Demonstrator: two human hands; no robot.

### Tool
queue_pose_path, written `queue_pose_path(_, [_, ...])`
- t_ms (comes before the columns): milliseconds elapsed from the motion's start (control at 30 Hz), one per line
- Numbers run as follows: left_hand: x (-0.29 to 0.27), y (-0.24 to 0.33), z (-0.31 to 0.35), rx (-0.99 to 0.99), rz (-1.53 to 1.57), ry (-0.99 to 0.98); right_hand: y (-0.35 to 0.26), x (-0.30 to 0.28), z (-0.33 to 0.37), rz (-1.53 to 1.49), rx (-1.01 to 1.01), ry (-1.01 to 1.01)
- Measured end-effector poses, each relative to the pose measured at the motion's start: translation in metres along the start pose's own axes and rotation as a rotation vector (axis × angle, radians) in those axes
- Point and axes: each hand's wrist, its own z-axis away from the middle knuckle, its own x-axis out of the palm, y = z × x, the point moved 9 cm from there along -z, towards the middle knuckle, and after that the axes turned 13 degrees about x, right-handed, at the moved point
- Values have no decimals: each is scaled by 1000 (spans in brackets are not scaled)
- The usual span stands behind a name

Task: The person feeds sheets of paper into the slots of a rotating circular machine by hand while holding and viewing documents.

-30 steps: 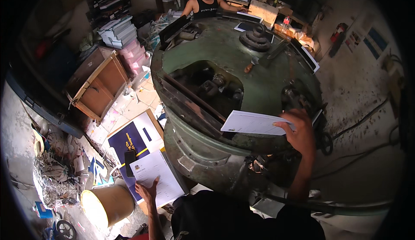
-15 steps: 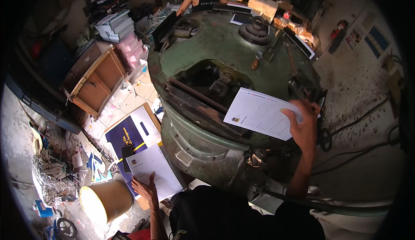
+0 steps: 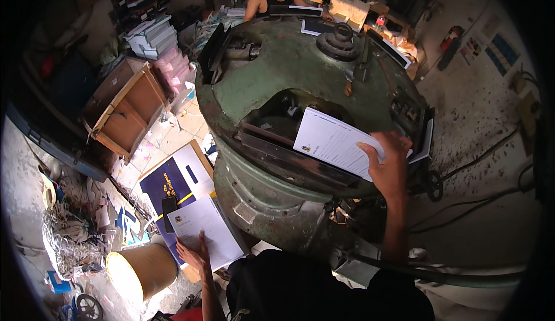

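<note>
My right hand (image 3: 388, 162) is closed on a stack of printed sheets (image 3: 335, 141), thumb on the front face. Their lower edge lies along a dark clamp (image 3: 277, 150) at the near rim of a big round green machine (image 3: 260, 84). Whether that edge sits inside the clamp, I cannot tell. Lower left, my left hand (image 3: 195, 254) rests with fingers apart on a pile of printed sheets (image 3: 217, 231). Beside that pile, a black phone (image 3: 169, 214) lies on a dark blue and white printed cover (image 3: 165, 185).
A yellowish bucket (image 3: 153, 272) stands near my left hand, among paper scraps (image 3: 75, 234). An open wooden crate (image 3: 130, 110) lies farther left. Across the machine is another person (image 3: 274, 0). Clamps holding sheets (image 3: 425, 141) line the machine's rim; a black handwheel (image 3: 435, 187) is at right.
My right hand has carried its sheets left and slightly up, to the near clamp. Parts on the machine's top have shifted round a little. My left hand stays on the pile.
</note>
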Motion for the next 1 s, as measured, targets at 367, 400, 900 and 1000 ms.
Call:
queue_pose_path(367, [-3,-2,2,-16,8,-2,7,35,6,-115,0,-59])
queue_pose_path(400, [-3,-3,3,-20,7,-8,8,37,6,-116,0,-60])
queue_pose_path(900, [0,-3,2,-9,37,10,53,62,14,-73,50,-208])
queue_pose_path(1000, [-1,-3,2,18,52,25,60,51,14,32,60,-215])
